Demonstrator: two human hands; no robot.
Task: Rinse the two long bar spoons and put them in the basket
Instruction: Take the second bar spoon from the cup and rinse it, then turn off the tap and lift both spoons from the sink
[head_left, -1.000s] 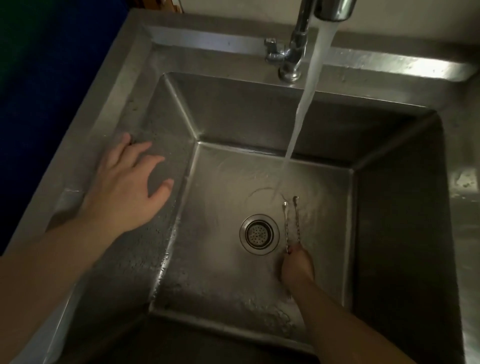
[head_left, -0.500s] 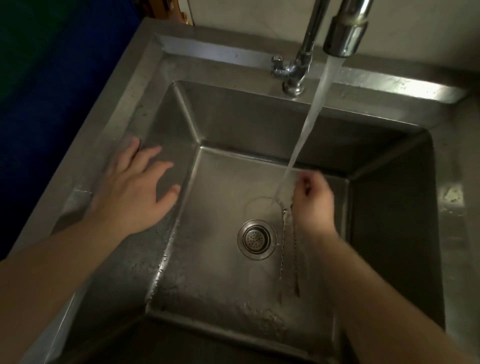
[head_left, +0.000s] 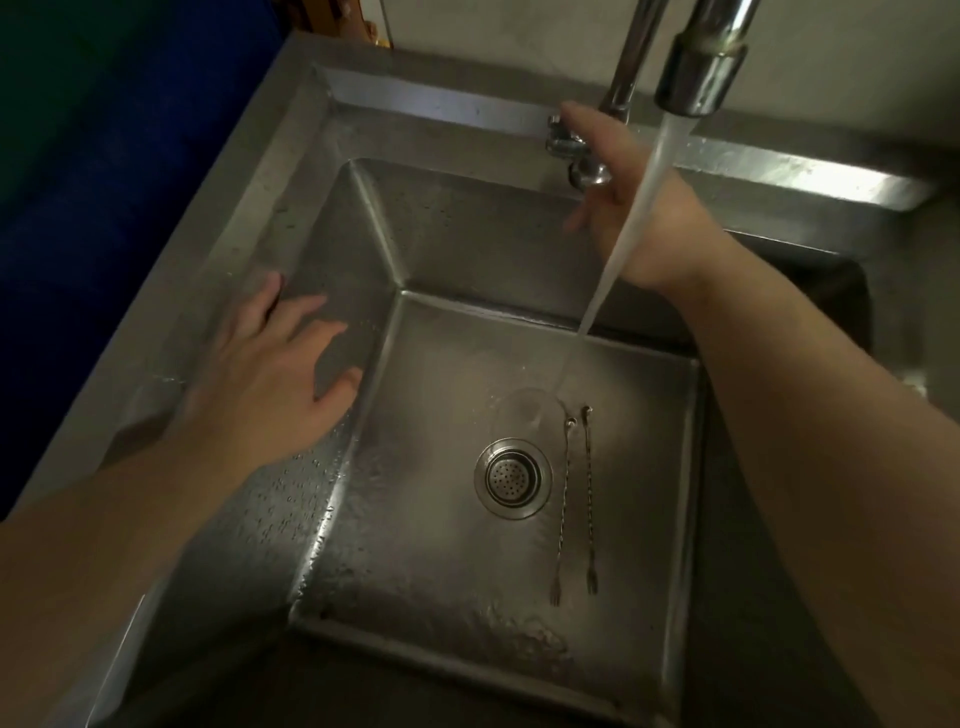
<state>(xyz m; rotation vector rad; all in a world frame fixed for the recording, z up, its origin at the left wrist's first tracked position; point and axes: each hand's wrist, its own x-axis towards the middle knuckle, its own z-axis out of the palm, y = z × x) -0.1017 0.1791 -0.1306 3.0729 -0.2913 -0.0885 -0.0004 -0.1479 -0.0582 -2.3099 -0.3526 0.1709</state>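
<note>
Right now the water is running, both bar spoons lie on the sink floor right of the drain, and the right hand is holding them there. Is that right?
Not quite. The head view shows the right hand up at the tap valve, not on the spoons. The rest holds: water runs, and both bar spoons lie untouched on the sink floor, right of the drain.

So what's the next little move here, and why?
Probably turn the tap handle to shut off the water: the right hand is already at it, the stream is running, and both bar spoons lie on the sink floor beside the drain, in neither hand.
</note>
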